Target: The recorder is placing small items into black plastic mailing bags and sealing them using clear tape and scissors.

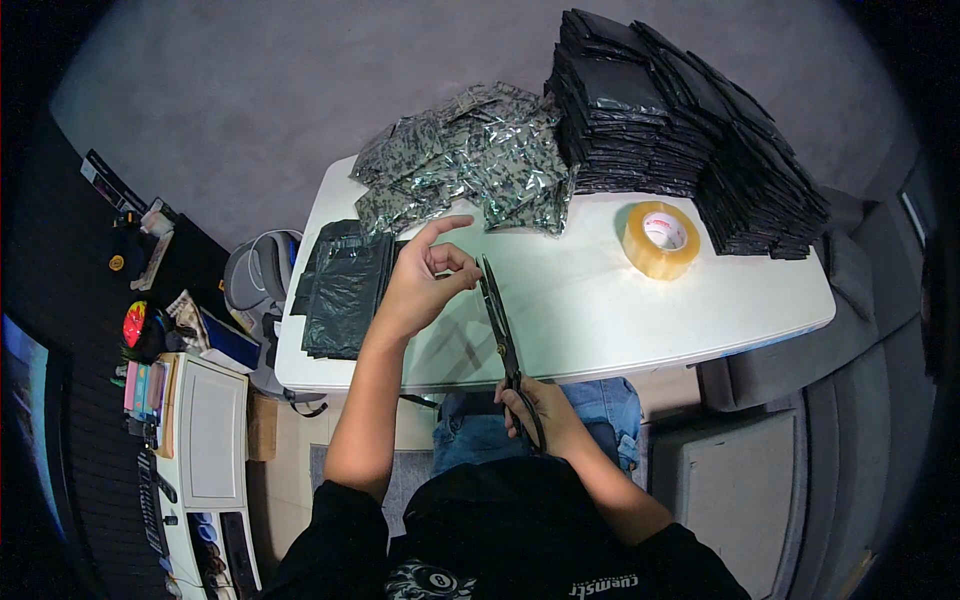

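Long black scissors [508, 345] point away from me over the front edge of the table, their blade tips slightly apart. My right hand [550, 412] grips them by the handle loops, close to my body. Beside the blade tips is my left hand [425, 280], its index finger raised and curved, the thumb pinched against the other fingers. Whatever may sit in that pinch is too small to make out. Left of this hand lies a flat pile of black plastic bags [345, 295]. Beyond it, glossy clear packs with a camouflage pattern [455, 155] form a heap.
On the white table [590, 315], a roll of clear tape [655, 264] lies at the right. Tall stacks of folded black plastic packages [625, 115] fill the far right corner. A white cabinet [215, 430] stands at the left, a grey sofa [860, 400] at the right.
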Available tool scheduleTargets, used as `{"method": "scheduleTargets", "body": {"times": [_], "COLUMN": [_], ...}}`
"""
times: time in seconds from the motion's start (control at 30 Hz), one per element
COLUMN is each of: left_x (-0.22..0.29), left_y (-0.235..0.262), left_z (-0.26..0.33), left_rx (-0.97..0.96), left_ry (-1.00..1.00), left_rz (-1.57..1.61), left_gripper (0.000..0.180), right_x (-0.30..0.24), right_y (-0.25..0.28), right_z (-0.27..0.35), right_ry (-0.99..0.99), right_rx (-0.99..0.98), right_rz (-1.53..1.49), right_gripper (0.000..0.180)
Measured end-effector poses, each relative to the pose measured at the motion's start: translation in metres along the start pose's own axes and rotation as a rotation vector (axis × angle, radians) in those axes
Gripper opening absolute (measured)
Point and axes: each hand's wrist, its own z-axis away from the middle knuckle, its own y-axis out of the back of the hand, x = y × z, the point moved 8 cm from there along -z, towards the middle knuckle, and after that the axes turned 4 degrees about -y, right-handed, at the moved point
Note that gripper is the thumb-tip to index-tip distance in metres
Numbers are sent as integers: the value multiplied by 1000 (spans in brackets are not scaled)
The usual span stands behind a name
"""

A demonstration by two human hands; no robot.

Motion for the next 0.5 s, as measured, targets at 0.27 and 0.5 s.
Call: {"method": "scheduleTargets", "body": {"times": [0.27,0.5], "left_x": [1,-1], "left_y": [0,1], "left_z": [1,0], "left_rx": [17,13], "left_ry": [22,8], "left_rz": [-15,-3], "left_gripper": [72,68], "right_x": [4,7], "right_y": [0,1], "right_z": [-2,-3], "right_ry": [44,27], "right_rx": [7,17], "right_rz": [-28,-1], "right_gripper": [24,32]}}
